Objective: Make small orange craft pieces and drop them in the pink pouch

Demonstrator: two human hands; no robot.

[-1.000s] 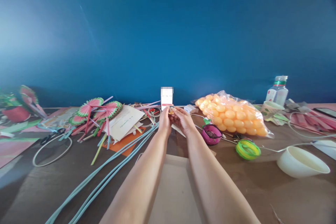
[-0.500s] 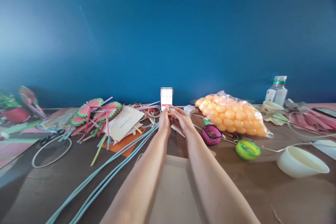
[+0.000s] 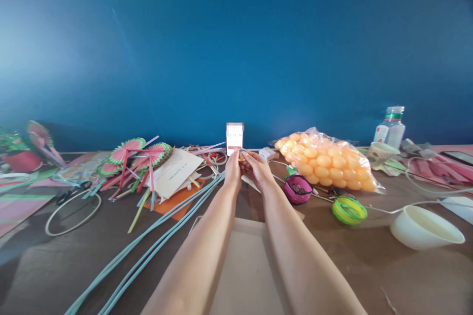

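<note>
My left hand (image 3: pixel 232 170) and my right hand (image 3: pixel 257 167) meet at the middle of the table, arms stretched forward. Their fingers pinch a small dark and yellowish piece (image 3: pixel 242 154) between them, too small to name; fingers cover part of it. Just behind the fingertips a phone (image 3: pixel 235 137) stands upright with running digits on its screen. Light blue cords (image 3: pixel 177 209) run along the left side of my left hand. Right of my right hand sits a small purple pouch (image 3: pixel 297 189) filled with tiny dark bits. Beneath my forearms lies a beige board or tray (image 3: pixel 251 266).
A clear bag of orange balls (image 3: pixel 327 162) lies at the back right. Nearer are a yellow-green ribbon roll (image 3: pixel 349 210) and a white bowl (image 3: pixel 424 229). Paper fans (image 3: pixel 151 155), a booklet (image 3: pixel 173 172) and scissors (image 3: pixel 74 192) lie left. A blue partition (image 3: pixel 236 59) closes the back.
The digits on the phone have advanced. Both hands stay nearly in place, with a tiny shift of the piece at the fingertips. A pale loop now shows at the far left edge.
</note>
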